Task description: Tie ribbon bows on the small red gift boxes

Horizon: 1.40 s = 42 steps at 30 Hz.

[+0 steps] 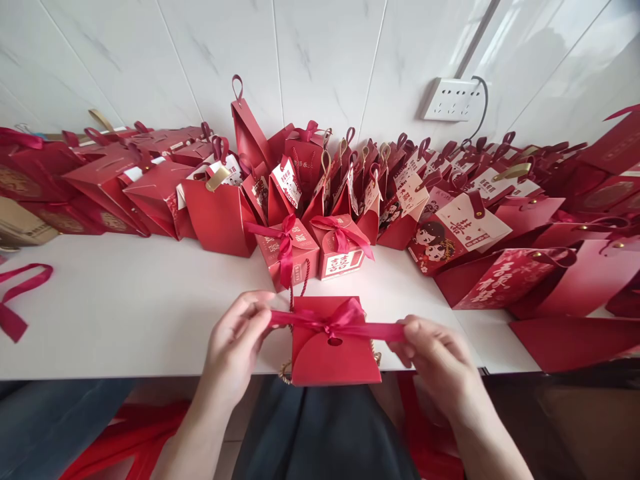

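In front of me at the table's edge is a red gift box (335, 365) with a curved flap. A dark pink ribbon (367, 330) lies across its top, knotted into a bow in the middle. My left hand (240, 337) pinches one ribbon tail to the left of the box. On the other side, my right hand (435, 353) is closed on the opposite tail, so both tails are drawn out sideways. Gold beaded cord shows at the box's sides. Just behind stand two boxes with bows, a left bowed box (300, 250) and a right bowed box (345, 267).
Rows of red gift bags (220, 213) with strap handles line the wall, and more printed bags (445, 240) stand at right. A loose ribbon (17, 300) lies on the white table (125, 320) at left. A power socket (450, 100) is on the wall.
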Each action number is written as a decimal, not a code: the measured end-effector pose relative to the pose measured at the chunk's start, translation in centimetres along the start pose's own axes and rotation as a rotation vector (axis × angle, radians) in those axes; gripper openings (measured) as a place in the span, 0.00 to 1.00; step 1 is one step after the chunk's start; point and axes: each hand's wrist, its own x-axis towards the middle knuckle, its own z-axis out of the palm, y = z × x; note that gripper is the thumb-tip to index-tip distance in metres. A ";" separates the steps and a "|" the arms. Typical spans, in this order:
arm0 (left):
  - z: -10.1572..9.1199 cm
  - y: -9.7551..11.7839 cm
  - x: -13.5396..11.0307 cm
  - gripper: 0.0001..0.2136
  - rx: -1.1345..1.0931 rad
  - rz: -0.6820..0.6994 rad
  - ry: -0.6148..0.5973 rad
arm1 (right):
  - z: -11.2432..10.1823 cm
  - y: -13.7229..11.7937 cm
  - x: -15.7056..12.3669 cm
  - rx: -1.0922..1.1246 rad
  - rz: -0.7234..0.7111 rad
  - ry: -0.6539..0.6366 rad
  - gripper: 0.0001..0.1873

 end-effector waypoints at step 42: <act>0.6 1.9 0.2 0.17 0.660 -0.037 -0.406 | 1.2 -0.4 3.0 -0.199 0.081 -0.478 0.23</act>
